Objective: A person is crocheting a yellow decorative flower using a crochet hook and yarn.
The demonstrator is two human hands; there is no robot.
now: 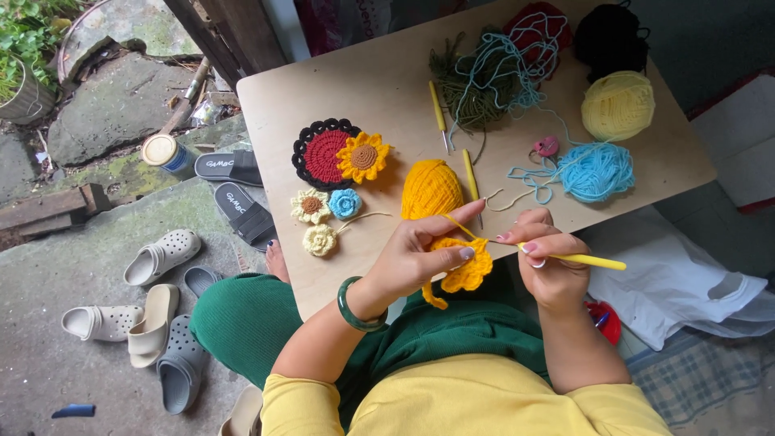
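My left hand (416, 254) pinches an orange-yellow crocheted piece (467, 270) over my lap, with a strand running up to the orange yarn ball (430, 188) on the wooden table (387, 89). My right hand (549, 258) grips a yellow crochet hook (585, 261), whose tip meets the piece. A green bangle (355, 307) circles my left wrist.
Finished crochet flowers (323, 218) and a red-black round with a sunflower (339, 153) lie on the table's left. Yarn balls, pale yellow (617, 105), blue (596, 171), black (609, 36), sit at the right with two spare hooks (440, 117). Several shoes (153, 315) are on the ground.
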